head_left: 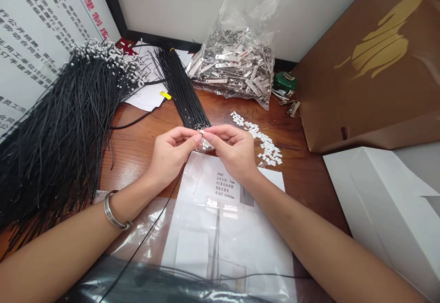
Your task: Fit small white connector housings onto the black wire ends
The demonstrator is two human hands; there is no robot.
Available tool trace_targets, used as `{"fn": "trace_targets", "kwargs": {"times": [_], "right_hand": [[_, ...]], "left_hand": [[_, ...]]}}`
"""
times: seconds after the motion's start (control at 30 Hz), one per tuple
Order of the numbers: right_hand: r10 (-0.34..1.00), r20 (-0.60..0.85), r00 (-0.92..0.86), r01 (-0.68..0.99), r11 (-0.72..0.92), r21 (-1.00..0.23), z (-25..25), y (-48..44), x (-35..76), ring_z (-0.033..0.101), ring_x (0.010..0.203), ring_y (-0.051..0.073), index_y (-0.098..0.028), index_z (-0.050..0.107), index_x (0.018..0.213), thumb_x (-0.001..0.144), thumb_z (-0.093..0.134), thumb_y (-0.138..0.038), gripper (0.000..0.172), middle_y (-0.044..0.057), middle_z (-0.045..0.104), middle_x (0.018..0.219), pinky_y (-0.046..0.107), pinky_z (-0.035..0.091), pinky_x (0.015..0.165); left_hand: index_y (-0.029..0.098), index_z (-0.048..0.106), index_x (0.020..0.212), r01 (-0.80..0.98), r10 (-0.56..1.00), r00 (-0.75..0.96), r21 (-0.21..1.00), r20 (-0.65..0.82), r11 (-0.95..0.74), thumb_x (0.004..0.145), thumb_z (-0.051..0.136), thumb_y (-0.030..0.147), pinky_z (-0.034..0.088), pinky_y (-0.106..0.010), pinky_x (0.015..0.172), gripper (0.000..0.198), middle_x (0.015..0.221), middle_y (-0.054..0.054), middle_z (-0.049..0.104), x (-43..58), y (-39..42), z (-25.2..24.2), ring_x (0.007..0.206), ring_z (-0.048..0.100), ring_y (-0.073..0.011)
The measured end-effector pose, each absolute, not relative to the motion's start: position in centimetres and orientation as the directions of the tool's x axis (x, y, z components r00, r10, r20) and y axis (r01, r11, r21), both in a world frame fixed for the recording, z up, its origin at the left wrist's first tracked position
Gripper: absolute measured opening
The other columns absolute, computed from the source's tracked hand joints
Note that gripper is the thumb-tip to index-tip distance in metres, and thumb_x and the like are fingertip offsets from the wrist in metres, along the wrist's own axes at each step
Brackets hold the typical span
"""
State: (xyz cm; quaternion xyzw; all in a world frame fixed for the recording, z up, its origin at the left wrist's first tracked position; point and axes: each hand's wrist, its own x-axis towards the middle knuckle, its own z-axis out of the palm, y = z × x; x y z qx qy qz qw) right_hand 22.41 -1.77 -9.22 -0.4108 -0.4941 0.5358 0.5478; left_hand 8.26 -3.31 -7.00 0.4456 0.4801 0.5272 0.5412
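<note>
My left hand [172,151] and my right hand [233,149] meet at the middle of the table, fingertips pinched together on a small white piece [201,132]. A thin black cable [151,227] runs from my left fingertips down toward the bottom edge. Just beyond the fingers lies a bundle of black wires [185,90] with bare, shiny near ends. Right of my right hand, small white connectors [266,142] are scattered on the wood. How the white piece and the cable join is hidden by my fingertips.
A big pile of black cables with white ends [79,96] fills the left. Behind stands a clear bag of metal clips [237,64], beside a green object [285,81]. A brown box [371,74] and white box [381,202] are right. Printed paper [195,179] lies under clear plastic.
</note>
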Motion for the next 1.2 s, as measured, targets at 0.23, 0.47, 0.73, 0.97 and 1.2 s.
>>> {"fn": "trace_targets", "kwargs": {"times": [0.23,0.47,0.73,0.97,1.2], "right_hand": [[0.989,0.114,-0.089,-0.216,0.093,-0.972,-9.22,-1.78,22.47,0.07,0.071,0.017,-0.023,0.074,0.078,0.071,0.078,-0.033,0.013,0.001,0.076,0.079,0.031,0.06,0.068],[0.987,0.126,-0.096,-0.199,0.105,-0.974,-9.23,-1.84,22.54,0.07,0.07,0.017,-0.022,0.074,0.079,0.071,0.078,-0.035,0.015,0.002,0.076,0.079,0.031,0.059,0.065],[0.989,0.141,-0.05,-0.14,0.133,-0.981,-9.26,-2.05,22.24,0.068,0.065,0.015,-0.02,0.073,0.08,0.072,0.076,-0.034,0.016,0.002,0.074,0.075,0.027,0.057,0.057],[0.978,0.208,0.004,0.024,0.208,-0.978,-9.21,-2.47,22.11,0.053,0.048,0.01,-0.02,0.074,0.082,0.077,0.071,-0.03,0.012,0.001,0.066,0.064,0.023,0.041,0.041],[0.934,0.358,-0.009,0.26,0.348,-0.901,-9.1,-2.73,22.05,0.028,0.04,0.006,-0.017,0.072,0.083,0.082,0.064,-0.023,0.011,-0.007,0.042,0.045,0.024,0.027,0.041]], "left_hand": [[0.018,0.071,0.071,-0.172,0.998,-0.002,0.983,-0.067,0.065,0.068,0.076,0.027,0.034,-0.023,0.044,0.011,0.061,0.0,0.066,8.16,-3.3,-7.0,0.048,0.047,-0.0082],[0.018,0.07,0.068,-0.201,0.996,0.026,0.975,-0.089,0.092,0.067,0.078,0.027,0.03,-0.024,0.041,0.012,0.056,0.001,0.064,8.16,-3.19,-6.92,0.045,0.045,-0.008],[0.016,0.071,0.07,-0.198,0.999,0.007,0.979,-0.052,0.053,0.069,0.076,0.028,0.032,-0.02,0.04,0.013,0.062,-0.001,0.067,8.12,-3.2,-7.1,0.046,0.047,-0.0073],[0.017,0.07,0.071,-0.152,1.0,-0.011,0.988,-0.007,0.005,0.072,0.072,0.024,0.042,-0.022,0.05,0.007,0.065,-0.001,0.068,8.16,-3.29,-7.31,0.056,0.056,-0.0101],[0.016,0.068,0.07,-0.06,0.999,-0.041,0.998,0.014,-0.017,0.073,0.069,0.022,0.045,-0.023,0.054,0.007,0.064,-0.001,0.067,8.14,-3.43,-7.11,0.057,0.058,-0.0108]]}}
